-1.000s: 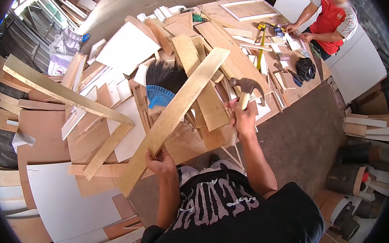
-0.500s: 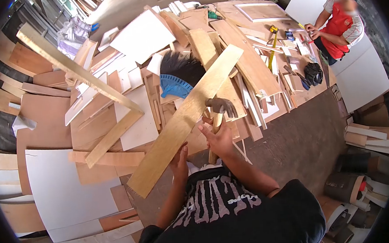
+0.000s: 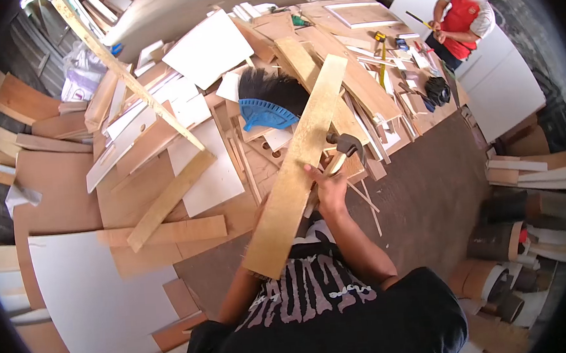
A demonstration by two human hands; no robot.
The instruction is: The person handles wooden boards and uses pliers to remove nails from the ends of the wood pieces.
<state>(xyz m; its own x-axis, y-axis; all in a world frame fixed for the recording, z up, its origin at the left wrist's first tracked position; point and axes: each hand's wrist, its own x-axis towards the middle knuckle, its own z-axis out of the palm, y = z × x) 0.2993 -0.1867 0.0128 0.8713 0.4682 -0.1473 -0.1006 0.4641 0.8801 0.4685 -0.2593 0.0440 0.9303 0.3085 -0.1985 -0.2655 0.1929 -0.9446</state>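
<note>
A long wooden plank (image 3: 299, 169) slants up and away in front of my chest. My left forearm (image 3: 236, 292) runs behind its lower part; the left hand is under the plank, its fingers hidden. My right hand (image 3: 330, 189) is closed around the handle of a claw hammer (image 3: 346, 144), its dark head pointing up beside the plank's right edge. The right thumb rests on the plank's face. Beyond the plank, a blue-based brush (image 3: 267, 114) with black bristles lies on the piled boards.
A narrow L-shaped wooden frame (image 3: 175, 231) stands at left on the boards. White panels (image 3: 208, 50) and loose wood strips cover the worktable. A yellow tape measure (image 3: 379, 36) lies farther right. Another person (image 3: 462, 19) in red stands at the table's far right, holding a tool.
The plank has swung steeper, its near end moving right toward my shirt. My left hand has passed out of sight behind it. The hammer has shifted slightly right, and my right thumb now lies on the plank.
</note>
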